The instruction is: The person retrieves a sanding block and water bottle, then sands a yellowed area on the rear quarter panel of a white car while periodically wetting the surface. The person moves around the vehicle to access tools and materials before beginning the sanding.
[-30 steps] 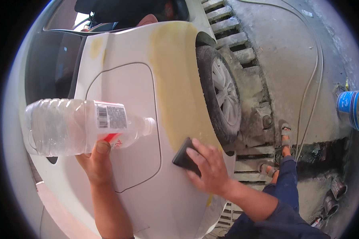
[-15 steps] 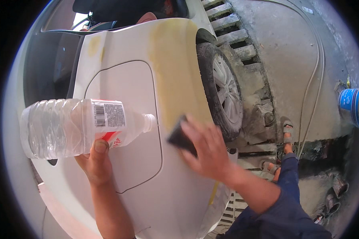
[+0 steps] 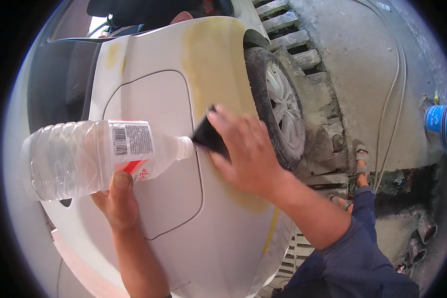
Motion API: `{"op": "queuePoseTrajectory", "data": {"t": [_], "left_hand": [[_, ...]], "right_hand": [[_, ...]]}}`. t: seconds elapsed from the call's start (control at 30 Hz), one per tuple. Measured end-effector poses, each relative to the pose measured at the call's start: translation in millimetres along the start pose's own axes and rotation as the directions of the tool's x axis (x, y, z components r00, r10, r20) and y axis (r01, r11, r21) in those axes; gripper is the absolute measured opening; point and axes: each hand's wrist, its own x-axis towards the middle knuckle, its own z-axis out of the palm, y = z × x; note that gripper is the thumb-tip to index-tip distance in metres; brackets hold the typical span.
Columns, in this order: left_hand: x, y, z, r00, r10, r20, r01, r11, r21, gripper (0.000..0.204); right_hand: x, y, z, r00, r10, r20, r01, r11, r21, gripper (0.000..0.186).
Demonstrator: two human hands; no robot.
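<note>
My left hand (image 3: 116,198) grips a clear plastic bottle (image 3: 67,159), lying sideways with its white cap pointing right, over a white car's fuel-door panel (image 3: 164,208). My right hand (image 3: 243,151) holds a dark rectangular pad (image 3: 206,129) on the car's rear side panel, next to the bottle's cap; whether pad and cap touch I cannot tell. Yellowish patches (image 3: 213,59) run along the panel beside the wheel arch, with some strip of yellow lower down near my right forearm.
The car's wheel (image 3: 283,109) stands beside a slatted floor grating (image 3: 283,39). Hoses (image 3: 397,89) run over the concrete at right. A blue-labelled container (image 3: 439,126) is at the right rim, metal cans (image 3: 417,248) lie low right. My sandalled feet show beside the car.
My right hand and the dark pad have moved up and slightly left along the panel to beside the bottle cap. The bottle has shifted slightly left.
</note>
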Motion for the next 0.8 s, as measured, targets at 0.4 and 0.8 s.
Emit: {"op": "queuePoseTrajectory", "data": {"t": [0.4, 0.8], "left_hand": [[0, 0, 0, 0.999, 0.047, 0.026, -0.048, 0.999, 0.022, 0.080], [-6, -1, -11, 0.999, 0.032, 0.038, -0.033, 0.999, 0.032, 0.080]], "right_hand": [[4, 0, 4, 1.000, -0.016, 0.012, 0.016, 1.000, -0.004, 0.076], [-15, 2, 15, 0.998, 0.033, -0.058, -0.034, 0.999, -0.011, 0.071]]}}
